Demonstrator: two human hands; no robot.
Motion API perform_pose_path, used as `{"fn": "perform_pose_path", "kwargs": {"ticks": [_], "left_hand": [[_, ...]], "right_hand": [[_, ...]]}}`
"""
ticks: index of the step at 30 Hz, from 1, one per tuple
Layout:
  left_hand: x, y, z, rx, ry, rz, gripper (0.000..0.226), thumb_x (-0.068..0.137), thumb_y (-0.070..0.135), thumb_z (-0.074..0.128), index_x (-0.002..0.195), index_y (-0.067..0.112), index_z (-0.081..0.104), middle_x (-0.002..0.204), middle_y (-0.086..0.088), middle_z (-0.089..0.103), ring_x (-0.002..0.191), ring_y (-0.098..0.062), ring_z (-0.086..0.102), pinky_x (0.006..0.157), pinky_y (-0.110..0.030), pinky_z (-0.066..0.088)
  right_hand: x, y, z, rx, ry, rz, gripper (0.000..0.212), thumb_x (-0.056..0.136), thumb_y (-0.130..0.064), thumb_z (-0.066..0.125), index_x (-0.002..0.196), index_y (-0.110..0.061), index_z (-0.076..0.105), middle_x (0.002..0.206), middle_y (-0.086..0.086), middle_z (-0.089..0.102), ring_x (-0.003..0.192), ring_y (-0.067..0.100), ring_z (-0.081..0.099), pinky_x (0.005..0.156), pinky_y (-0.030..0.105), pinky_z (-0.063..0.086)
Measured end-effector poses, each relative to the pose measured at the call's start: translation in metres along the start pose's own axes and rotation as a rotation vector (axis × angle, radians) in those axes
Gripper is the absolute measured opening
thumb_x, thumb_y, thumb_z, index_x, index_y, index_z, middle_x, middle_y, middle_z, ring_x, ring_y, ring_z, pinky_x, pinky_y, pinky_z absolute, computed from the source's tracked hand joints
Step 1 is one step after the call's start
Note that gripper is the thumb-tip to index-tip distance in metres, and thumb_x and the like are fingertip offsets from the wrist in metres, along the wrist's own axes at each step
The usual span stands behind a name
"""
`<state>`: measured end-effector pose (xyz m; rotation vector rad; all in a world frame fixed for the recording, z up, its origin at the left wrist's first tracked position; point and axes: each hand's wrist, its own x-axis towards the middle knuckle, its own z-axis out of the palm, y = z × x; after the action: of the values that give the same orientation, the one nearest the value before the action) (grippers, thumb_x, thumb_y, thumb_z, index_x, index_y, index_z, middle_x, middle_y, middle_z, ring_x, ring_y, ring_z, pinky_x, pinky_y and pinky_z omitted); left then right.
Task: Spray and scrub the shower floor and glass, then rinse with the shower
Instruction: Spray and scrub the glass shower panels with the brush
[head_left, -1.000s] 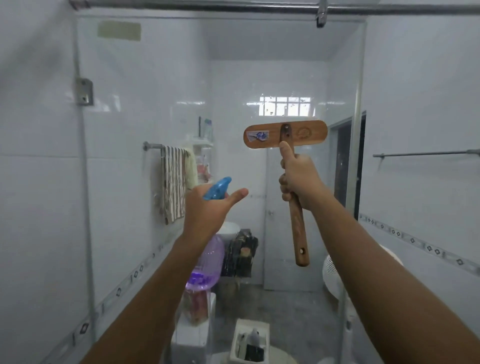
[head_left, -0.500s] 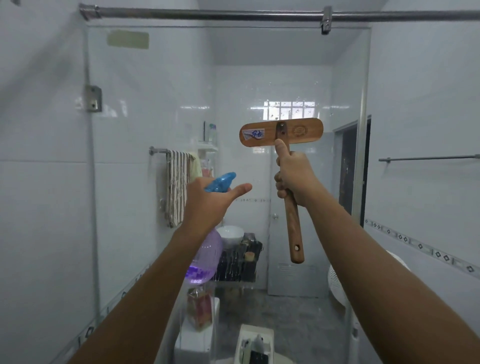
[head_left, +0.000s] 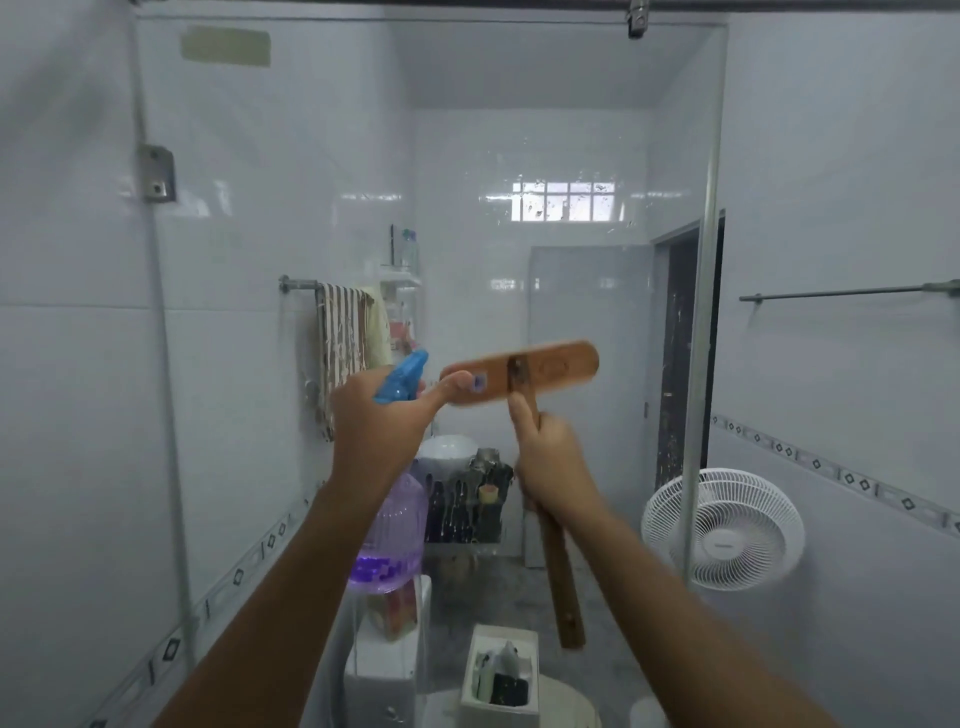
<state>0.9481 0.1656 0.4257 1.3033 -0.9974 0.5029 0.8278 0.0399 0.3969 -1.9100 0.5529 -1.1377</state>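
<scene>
The right hand (head_left: 550, 467) and left hand (head_left: 384, 421) are both raised in front of the clear glass shower panel (head_left: 311, 156), which fills most of the view from its metal top rail at 12 o'clock down. The right hand is wrapped around the upper handle of a wooden scrub brush with a flat oblong head (head_left: 540, 371). The thumb lies up along the shaft, the head is blurred and tilted with its 3 o'clock end higher, and the handle runs down toward 5 o'clock. Whether the head touches the glass cannot be told. The left hand grips the neck of a translucent purple plastic spray bottle with a blue trigger top (head_left: 392, 535), its nozzle aimed toward 1 o'clock. The left thumb sticks out toward 3 o'clock and overlaps the brush head's near end. A round white plastic fan (head_left: 727, 530) sits at 4 o'clock, a striped brown-and-white towel (head_left: 340, 353) hangs at 9 o'clock, and a small steel hinge bracket (head_left: 155, 174) is fixed at 10 o'clock.
</scene>
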Motion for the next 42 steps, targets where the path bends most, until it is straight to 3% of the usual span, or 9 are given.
{"fn": "perform_pose_path", "kwargs": {"ticks": [5, 11, 14, 20, 24, 30, 33, 36, 42], "left_hand": [[0.001, 0.008, 0.008, -0.019, 0.000, 0.002, 0.042, 0.073, 0.056, 0.074, 0.071, 0.015, 0.062, 0.063, -0.005, 0.063, 0.052, -0.012, 0.057, 0.055, -0.013, 0.047], [0.002, 0.010, 0.025, -0.004, -0.026, 0.043, 0.047, 0.076, 0.050, 0.080, 0.069, 0.007, 0.063, 0.062, -0.010, 0.064, 0.058, -0.032, 0.065, 0.059, -0.045, 0.058], [0.003, 0.009, 0.040, -0.025, -0.048, 0.043, 0.046, 0.077, 0.048, 0.081, 0.071, 0.006, 0.065, 0.063, -0.010, 0.065, 0.060, -0.032, 0.066, 0.061, -0.048, 0.057], [0.001, 0.021, 0.084, -0.096, -0.121, -0.026, 0.043, 0.077, 0.042, 0.085, 0.068, 0.005, 0.064, 0.061, -0.012, 0.065, 0.060, -0.034, 0.065, 0.061, -0.049, 0.056], [-0.002, 0.036, 0.111, -0.173, -0.172, -0.104, 0.034, 0.079, 0.035, 0.084, 0.070, 0.006, 0.068, 0.062, -0.012, 0.067, 0.061, -0.034, 0.068, 0.057, -0.036, 0.057], [-0.002, 0.038, 0.117, -0.133, -0.254, 0.009, 0.031, 0.081, 0.036, 0.083, 0.072, 0.010, 0.068, 0.055, 0.003, 0.062, 0.048, -0.010, 0.058, 0.049, -0.010, 0.044], [0.008, 0.038, 0.117, -0.137, -0.277, 0.033, 0.036, 0.078, 0.036, 0.086, 0.068, 0.008, 0.066, 0.058, -0.002, 0.063, 0.051, -0.013, 0.057, 0.050, -0.010, 0.044], [0.013, 0.040, 0.126, -0.205, -0.260, -0.018, 0.035, 0.078, 0.038, 0.086, 0.067, 0.011, 0.066, 0.056, 0.000, 0.063, 0.051, -0.018, 0.061, 0.056, -0.023, 0.053], [0.018, 0.039, 0.134, -0.166, -0.276, 0.014, 0.037, 0.075, 0.045, 0.086, 0.072, 0.014, 0.066, 0.065, -0.002, 0.066, 0.056, -0.015, 0.061, 0.058, -0.017, 0.052]], "right_hand": [[0.053, -0.066, -0.033, 0.136, 0.043, -0.016, 0.048, 0.099, -0.057, 0.038, 0.081, -0.013, 0.045, 0.054, 0.002, 0.038, 0.037, 0.013, 0.037, 0.038, 0.024, 0.038], [-0.010, 0.034, -0.030, 0.060, 0.064, 0.040, 0.050, 0.099, -0.058, 0.039, 0.075, -0.015, 0.048, 0.053, -0.004, 0.042, 0.042, 0.012, 0.039, 0.043, 0.027, 0.040], [-0.033, 0.060, -0.046, 0.074, 0.010, 0.114, 0.049, 0.095, -0.061, 0.041, 0.075, -0.016, 0.048, 0.050, -0.006, 0.040, 0.038, 0.010, 0.038, 0.039, 0.025, 0.036], [0.054, -0.035, -0.128, 0.195, 0.118, 0.118, 0.046, 0.096, -0.063, 0.043, 0.079, -0.020, 0.043, 0.051, -0.003, 0.033, 0.037, 0.012, 0.032, 0.038, 0.022, 0.031], [0.056, -0.031, -0.131, 0.176, 0.108, 0.094, 0.050, 0.094, -0.066, 0.041, 0.078, -0.019, 0.044, 0.052, -0.002, 0.035, 0.038, 0.011, 0.033, 0.040, 0.022, 0.033], [0.020, 0.012, -0.125, 0.140, 0.049, 0.164, 0.052, 0.093, -0.067, 0.041, 0.082, -0.017, 0.046, 0.052, -0.002, 0.037, 0.039, 0.013, 0.034, 0.042, 0.023, 0.034], [0.048, -0.023, -0.141, 0.147, 0.100, 0.104, 0.049, 0.095, -0.064, 0.042, 0.085, -0.016, 0.046, 0.049, -0.005, 0.036, 0.037, 0.012, 0.035, 0.039, 0.022, 0.034], [0.076, -0.058, -0.152, 0.182, 0.114, 0.079, 0.049, 0.095, -0.064, 0.042, 0.090, -0.015, 0.045, 0.052, -0.004, 0.035, 0.039, 0.011, 0.032, 0.040, 0.021, 0.032], [0.086, -0.064, -0.154, 0.155, 0.100, 0.069, 0.052, 0.095, -0.066, 0.041, 0.086, -0.014, 0.044, 0.056, 0.000, 0.034, 0.040, 0.011, 0.032, 0.041, 0.021, 0.034]]}}
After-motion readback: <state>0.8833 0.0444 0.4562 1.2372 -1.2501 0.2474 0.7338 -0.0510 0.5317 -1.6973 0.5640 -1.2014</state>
